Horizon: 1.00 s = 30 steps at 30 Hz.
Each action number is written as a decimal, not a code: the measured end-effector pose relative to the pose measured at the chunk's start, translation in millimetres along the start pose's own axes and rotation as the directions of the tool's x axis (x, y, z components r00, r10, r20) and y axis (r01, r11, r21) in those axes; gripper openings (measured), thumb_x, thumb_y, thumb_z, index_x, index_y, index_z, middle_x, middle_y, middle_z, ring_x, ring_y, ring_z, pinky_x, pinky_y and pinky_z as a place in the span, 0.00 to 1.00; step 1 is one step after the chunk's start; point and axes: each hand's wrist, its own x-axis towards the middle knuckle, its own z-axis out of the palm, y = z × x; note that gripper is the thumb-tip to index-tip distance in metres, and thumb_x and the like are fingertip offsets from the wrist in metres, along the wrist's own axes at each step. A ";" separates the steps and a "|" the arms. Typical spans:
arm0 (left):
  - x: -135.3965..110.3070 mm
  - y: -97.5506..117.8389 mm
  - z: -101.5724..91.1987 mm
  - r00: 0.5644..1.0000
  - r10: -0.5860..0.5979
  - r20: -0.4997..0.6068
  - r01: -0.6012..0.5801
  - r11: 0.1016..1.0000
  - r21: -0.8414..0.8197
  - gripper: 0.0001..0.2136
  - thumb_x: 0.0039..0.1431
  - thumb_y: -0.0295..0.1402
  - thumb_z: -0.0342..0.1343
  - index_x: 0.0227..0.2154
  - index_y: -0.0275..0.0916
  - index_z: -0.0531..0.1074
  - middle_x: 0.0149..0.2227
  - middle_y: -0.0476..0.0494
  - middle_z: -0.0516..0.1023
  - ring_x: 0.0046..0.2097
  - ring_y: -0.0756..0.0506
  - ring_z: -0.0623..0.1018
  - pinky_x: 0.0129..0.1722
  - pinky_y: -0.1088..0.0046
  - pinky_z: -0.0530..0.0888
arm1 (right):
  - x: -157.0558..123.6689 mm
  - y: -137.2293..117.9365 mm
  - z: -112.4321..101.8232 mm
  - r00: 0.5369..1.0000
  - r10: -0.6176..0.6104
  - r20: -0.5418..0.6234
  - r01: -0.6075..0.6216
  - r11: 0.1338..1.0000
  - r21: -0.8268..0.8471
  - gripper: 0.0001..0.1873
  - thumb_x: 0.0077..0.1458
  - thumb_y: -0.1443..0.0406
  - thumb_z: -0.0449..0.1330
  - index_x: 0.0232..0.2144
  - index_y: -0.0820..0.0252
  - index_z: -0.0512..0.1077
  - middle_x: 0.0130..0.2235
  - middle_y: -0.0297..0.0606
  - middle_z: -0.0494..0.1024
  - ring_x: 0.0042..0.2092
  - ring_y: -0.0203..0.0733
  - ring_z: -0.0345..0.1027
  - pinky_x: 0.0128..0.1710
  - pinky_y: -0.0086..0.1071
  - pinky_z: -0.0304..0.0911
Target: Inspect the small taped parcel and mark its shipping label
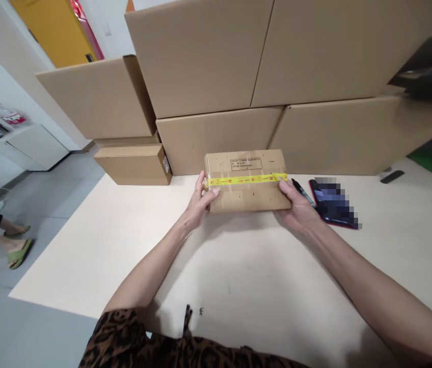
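Note:
A small cardboard box (247, 191) with a yellow tape strip across its top and a printed label sits on the pale table (132, 245). My left hand (200, 202) grips its left end, thumb on top over the tape. On the right end my right hand (297, 207) clasps the box, fingers wrapped round the edge. Both hands are closed on the box.
Large cardboard boxes (216, 76) are stacked behind, with a smaller carton (134, 164) at the left. A black marker (303, 192) and a dark phone (333, 204) lie right of the box. Another person's feet in green sandals (19, 253) stand on the floor at left.

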 end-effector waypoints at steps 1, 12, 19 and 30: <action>-1.5 0.2 0.7 1.000 0.007 -0.004 -0.007 1.000 0.014 0.52 0.50 0.49 0.72 0.74 0.52 0.51 0.71 0.38 0.66 0.69 0.31 0.70 0.71 0.49 0.62 | -1.1 -2.2 -2.4 1.000 0.025 0.013 -0.025 0.999 0.023 0.26 0.39 0.49 0.76 0.40 0.48 0.75 0.48 0.34 0.86 0.58 0.57 0.77 0.55 0.46 0.77; -4.2 7.9 6.1 0.993 0.050 0.108 -0.039 0.994 -0.106 0.44 0.47 0.47 0.73 0.66 0.44 0.62 0.67 0.33 0.71 0.67 0.30 0.73 0.66 0.51 0.70 | -18.0 -31.1 -10.9 0.974 -0.107 0.197 0.154 0.959 -0.238 0.40 0.44 0.56 0.74 0.60 0.40 0.68 0.59 0.35 0.81 0.59 0.59 0.76 0.56 0.52 0.76; -8.5 14.9 4.6 0.980 0.172 0.099 -0.170 0.985 -0.026 0.44 0.45 0.44 0.75 0.65 0.42 0.63 0.62 0.33 0.78 0.65 0.29 0.74 0.64 0.50 0.72 | -23.8 -37.2 -11.2 0.956 -0.146 0.255 0.214 0.941 -0.263 0.44 0.43 0.50 0.74 0.62 0.42 0.67 0.57 0.38 0.81 0.58 0.62 0.77 0.58 0.56 0.73; -9.5 31.9 8.8 0.986 0.161 0.037 -0.155 0.979 -0.131 0.30 0.45 0.52 0.72 0.48 0.42 0.78 0.54 0.39 0.84 0.65 0.31 0.75 0.62 0.55 0.75 | -27.2 -44.8 -14.8 0.681 -0.516 0.520 0.732 0.477 -0.486 0.64 0.41 0.46 0.75 0.71 0.32 0.43 0.73 0.38 0.56 0.73 0.67 0.52 0.71 0.60 0.53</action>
